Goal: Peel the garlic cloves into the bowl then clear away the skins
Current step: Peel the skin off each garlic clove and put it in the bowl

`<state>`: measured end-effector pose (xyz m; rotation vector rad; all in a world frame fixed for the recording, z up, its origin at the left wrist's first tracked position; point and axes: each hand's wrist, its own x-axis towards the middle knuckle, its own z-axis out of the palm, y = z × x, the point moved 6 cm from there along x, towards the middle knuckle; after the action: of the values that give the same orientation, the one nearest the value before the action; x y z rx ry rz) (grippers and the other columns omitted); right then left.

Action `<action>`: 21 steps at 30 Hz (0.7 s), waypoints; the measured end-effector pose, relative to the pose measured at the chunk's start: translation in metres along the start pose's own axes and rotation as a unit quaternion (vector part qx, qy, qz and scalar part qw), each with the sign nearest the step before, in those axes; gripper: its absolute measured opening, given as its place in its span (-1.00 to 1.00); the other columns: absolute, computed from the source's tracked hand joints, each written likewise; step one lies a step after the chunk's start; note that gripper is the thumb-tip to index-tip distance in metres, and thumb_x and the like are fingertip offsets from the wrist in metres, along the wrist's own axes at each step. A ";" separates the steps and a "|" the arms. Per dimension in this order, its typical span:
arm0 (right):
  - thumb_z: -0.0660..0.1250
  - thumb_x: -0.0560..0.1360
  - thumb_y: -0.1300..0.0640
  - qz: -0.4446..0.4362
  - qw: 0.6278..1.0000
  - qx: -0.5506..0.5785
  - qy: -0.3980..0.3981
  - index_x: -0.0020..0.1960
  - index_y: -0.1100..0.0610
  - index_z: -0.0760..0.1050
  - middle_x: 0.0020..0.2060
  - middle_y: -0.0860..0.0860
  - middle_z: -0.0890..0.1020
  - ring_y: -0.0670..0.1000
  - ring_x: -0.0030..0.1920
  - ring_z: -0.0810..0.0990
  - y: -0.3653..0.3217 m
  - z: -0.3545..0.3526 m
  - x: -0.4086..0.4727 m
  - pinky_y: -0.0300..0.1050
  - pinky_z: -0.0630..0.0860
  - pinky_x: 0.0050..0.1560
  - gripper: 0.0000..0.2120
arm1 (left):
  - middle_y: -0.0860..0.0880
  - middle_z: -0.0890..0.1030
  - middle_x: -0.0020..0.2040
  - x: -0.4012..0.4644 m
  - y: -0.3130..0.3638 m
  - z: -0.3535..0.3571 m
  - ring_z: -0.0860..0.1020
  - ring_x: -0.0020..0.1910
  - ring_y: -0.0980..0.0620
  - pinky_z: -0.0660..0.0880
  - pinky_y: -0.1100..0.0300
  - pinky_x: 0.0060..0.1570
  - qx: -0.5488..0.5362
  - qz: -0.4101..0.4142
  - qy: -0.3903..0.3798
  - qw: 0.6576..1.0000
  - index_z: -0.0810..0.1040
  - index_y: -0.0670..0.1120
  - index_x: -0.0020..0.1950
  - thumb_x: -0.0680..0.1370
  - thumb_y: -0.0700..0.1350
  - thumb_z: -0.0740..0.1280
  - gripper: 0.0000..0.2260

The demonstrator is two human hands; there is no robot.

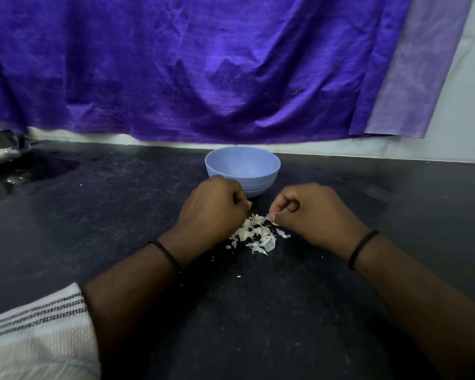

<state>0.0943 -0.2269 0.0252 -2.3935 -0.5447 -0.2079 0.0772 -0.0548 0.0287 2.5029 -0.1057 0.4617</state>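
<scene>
Just in front of the bowl (242,171), a heap of skins (258,234) lies on the worktop (93,215). Right hand (313,212) pinches a skin; left hand (214,207) is curled, contents hidden. Peeling looks well along; clearing remains.

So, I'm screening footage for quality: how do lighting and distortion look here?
Head view: dim, even light; the black countertop bows with wide-angle distortion; the garlic skins and blue bowl read clearly; faint glare on the steel vessel at left.
</scene>
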 end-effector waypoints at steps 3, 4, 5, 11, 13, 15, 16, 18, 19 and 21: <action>0.49 0.43 0.14 -0.016 0.998 -0.043 -0.032 -0.18 -0.02 0.67 -0.35 -0.12 0.67 -0.21 -0.30 0.61 -0.003 0.002 0.000 -0.31 0.52 -0.24 -0.94 | 0.10 0.64 -0.14 -0.001 0.002 -0.002 0.59 -0.14 0.09 0.55 0.14 -0.13 -0.007 -0.002 0.005 1.000 0.64 0.04 -0.16 0.51 -0.17 0.34 -0.87; 0.47 0.44 0.15 -0.022 0.998 -0.055 -0.037 -0.17 -0.03 0.68 -0.34 -0.14 0.67 -0.23 -0.28 0.61 -0.003 0.002 0.001 -0.30 0.52 -0.22 -0.92 | 0.09 0.65 -0.17 -0.001 0.001 -0.002 0.59 -0.18 0.10 0.54 0.15 -0.18 -0.009 -0.003 0.003 1.000 0.64 0.02 -0.18 0.51 -0.16 0.33 -0.86; 0.45 0.45 0.17 -0.029 0.997 -0.064 -0.040 -0.16 -0.04 0.68 -0.33 -0.15 0.67 -0.23 -0.27 0.60 -0.004 0.003 0.000 -0.28 0.54 -0.20 -0.89 | 0.07 0.64 -0.23 -0.001 0.001 -0.003 0.59 -0.23 0.10 0.52 0.16 -0.25 -0.005 -0.004 0.004 1.000 0.64 -0.01 -0.21 0.52 -0.14 0.31 -0.84; 0.45 0.46 0.03 -0.099 0.992 -0.062 -0.046 -0.22 -0.09 0.59 -0.32 -0.17 0.60 -0.19 -0.24 0.57 -0.022 0.017 -0.005 -0.05 0.56 -0.13 -0.91 | 0.01 0.51 -0.47 -0.002 -0.003 -0.010 0.48 -0.44 0.08 0.26 0.22 -0.44 -0.002 -0.029 0.048 0.998 0.46 -0.09 -0.42 0.50 0.07 0.31 -0.64; 0.49 0.42 -0.07 -0.097 0.992 -0.055 -0.050 -0.20 -0.03 0.62 -0.34 -0.15 0.59 -0.17 -0.26 0.56 -0.026 0.023 -0.008 -0.06 0.56 -0.15 -0.87 | 0.01 0.49 -0.49 0.000 -0.005 -0.010 0.49 -0.43 0.04 0.28 0.20 -0.42 0.002 -0.030 0.051 0.998 0.44 -0.11 -0.45 0.51 0.07 0.36 -0.59; 0.51 0.38 -0.14 -0.087 0.993 -0.060 -0.043 -0.20 -0.04 0.63 -0.35 -0.16 0.56 -0.16 -0.27 0.54 -0.028 0.027 -0.008 -0.10 0.54 -0.18 -0.81 | 0.02 0.56 -0.44 0.002 -0.008 -0.010 0.56 -0.36 0.04 0.42 0.17 -0.36 0.004 -0.034 0.045 0.998 0.53 -0.09 -0.43 0.49 0.04 0.43 -0.65; 0.51 0.36 -0.18 -0.084 0.993 -0.069 -0.034 -0.20 -0.04 0.62 -0.35 -0.17 0.54 -0.16 -0.27 0.52 -0.028 0.029 -0.008 -0.12 0.52 -0.20 -0.78 | 0.04 0.60 -0.42 0.002 -0.009 -0.011 0.58 -0.33 0.05 0.48 0.17 -0.31 0.004 -0.038 0.043 0.998 0.56 -0.06 -0.43 0.47 0.02 0.46 -0.70; 0.51 0.33 -0.23 -0.089 0.992 -0.089 -0.009 -0.21 -0.06 0.59 -0.32 -0.16 0.51 -0.16 -0.25 0.49 -0.029 0.033 -0.009 -0.16 0.44 -0.26 -0.73 | 0.10 0.62 -0.38 0.003 -0.010 -0.011 0.60 -0.28 0.11 0.53 0.17 -0.25 0.003 -0.044 0.044 0.998 0.61 0.00 -0.39 0.42 -0.03 0.51 -0.80; 0.50 0.32 -0.25 -0.094 0.991 -0.100 0.000 -0.20 -0.07 0.57 -0.29 -0.15 0.50 -0.15 -0.24 0.48 -0.030 0.035 -0.009 -0.17 0.39 -0.28 -0.71 | 0.11 0.62 -0.36 0.002 -0.009 -0.011 0.60 -0.27 0.14 0.54 0.17 -0.23 -0.001 -0.045 0.045 0.998 0.61 0.02 -0.35 0.39 -0.07 0.51 -0.85; 0.48 0.33 -0.27 -0.105 0.987 -0.121 0.010 -0.16 -0.05 0.57 -0.25 -0.12 0.52 -0.10 -0.19 0.48 -0.032 0.038 -0.008 -0.16 0.30 -0.30 -0.69 | 0.12 0.61 -0.34 0.002 -0.008 -0.011 0.59 -0.26 0.17 0.54 0.18 -0.22 -0.014 -0.045 0.043 0.998 0.62 0.04 -0.27 0.36 -0.14 0.51 -0.89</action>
<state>0.0729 -0.1829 0.0122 -2.5618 -0.8032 -0.4112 0.0769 -0.0416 0.0332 2.4454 0.0348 0.5266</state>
